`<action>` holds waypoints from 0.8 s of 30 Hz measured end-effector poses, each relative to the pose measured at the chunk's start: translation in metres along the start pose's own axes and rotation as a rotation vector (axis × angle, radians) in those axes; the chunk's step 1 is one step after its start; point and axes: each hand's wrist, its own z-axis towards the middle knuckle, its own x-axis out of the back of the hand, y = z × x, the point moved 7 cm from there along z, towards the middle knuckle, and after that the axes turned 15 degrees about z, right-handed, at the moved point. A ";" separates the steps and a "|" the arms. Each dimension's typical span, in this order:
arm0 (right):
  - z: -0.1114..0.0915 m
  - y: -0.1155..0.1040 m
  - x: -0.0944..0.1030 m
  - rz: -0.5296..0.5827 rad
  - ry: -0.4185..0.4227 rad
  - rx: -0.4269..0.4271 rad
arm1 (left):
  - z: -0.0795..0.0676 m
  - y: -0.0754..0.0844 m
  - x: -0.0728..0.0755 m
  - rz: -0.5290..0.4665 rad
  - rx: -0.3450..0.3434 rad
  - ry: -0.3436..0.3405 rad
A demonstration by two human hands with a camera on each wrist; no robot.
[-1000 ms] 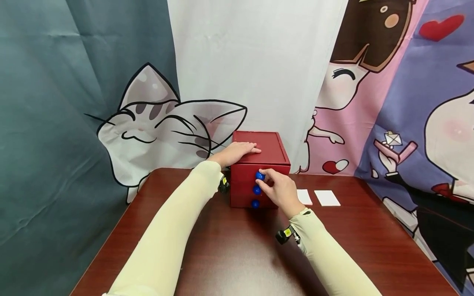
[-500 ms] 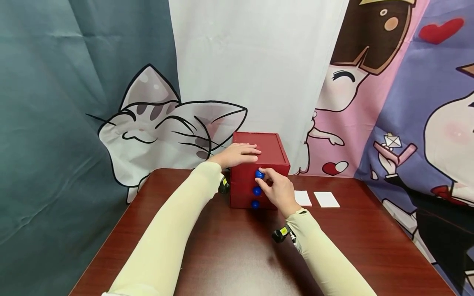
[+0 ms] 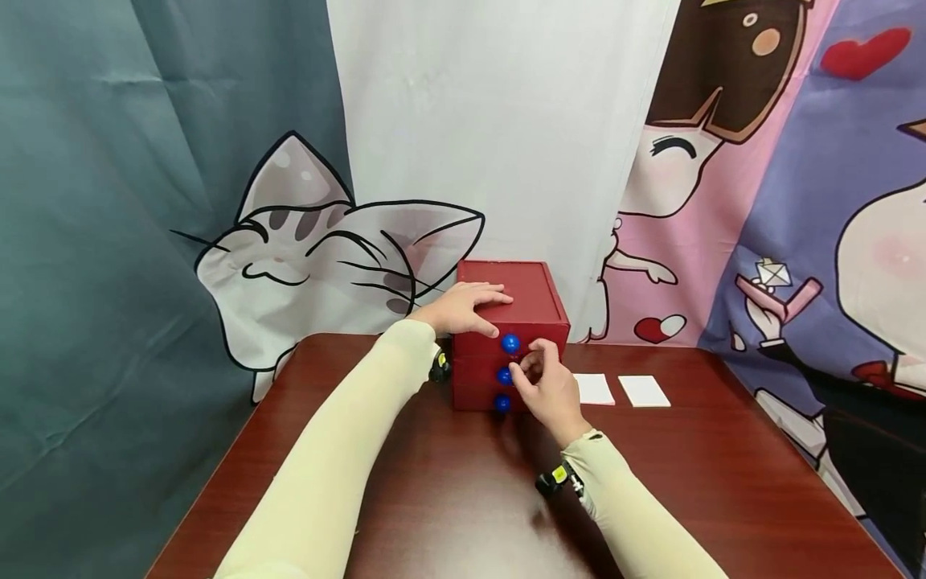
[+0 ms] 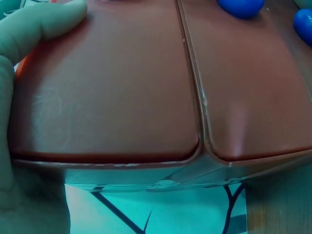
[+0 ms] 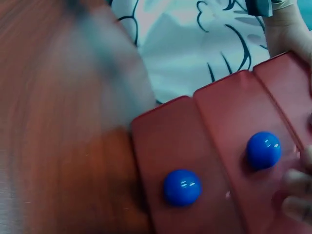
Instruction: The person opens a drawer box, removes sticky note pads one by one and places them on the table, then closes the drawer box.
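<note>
A reddish-brown wooden counter (image 3: 434, 498) carries two flat white squares, a left one (image 3: 595, 389) and a right one (image 3: 645, 391), lying side by side, apart, at its far right. Behind hangs a printed cloth backdrop (image 3: 492, 121), grey-green at left, white in the middle, pink and purple at right. It shows a black-outlined smiling cat (image 3: 282, 241), a brown-haired cartoon figure (image 3: 723, 72), a red heart (image 3: 864, 55) and a small white envelope (image 3: 773, 273) above a drawn hand.

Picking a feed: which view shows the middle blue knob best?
Right wrist: the middle blue knob appears large and whole. Head shows it small, near the right hand; left wrist crops it at the top edge.
</note>
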 end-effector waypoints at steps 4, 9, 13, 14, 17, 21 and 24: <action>-0.006 0.012 -0.012 -0.114 -0.098 -0.100 | -0.001 0.001 0.005 -0.013 0.028 0.024; -0.012 0.018 -0.028 -0.225 -0.133 -0.172 | -0.002 0.000 0.000 -0.030 0.036 0.020; -0.013 0.017 -0.032 -0.253 -0.078 -0.179 | -0.003 -0.001 -0.003 -0.033 0.045 0.013; -0.013 0.017 -0.033 -0.255 -0.066 -0.177 | -0.003 -0.001 -0.003 -0.030 0.047 0.013; -0.012 0.015 -0.033 -0.258 -0.040 -0.166 | -0.004 -0.002 -0.003 -0.031 0.048 0.017; -0.015 0.011 -0.028 -0.268 -0.010 -0.172 | -0.002 -0.001 0.000 -0.032 0.031 0.019; -0.022 0.007 -0.026 -0.269 -0.003 -0.170 | -0.002 -0.001 0.000 -0.037 0.034 0.018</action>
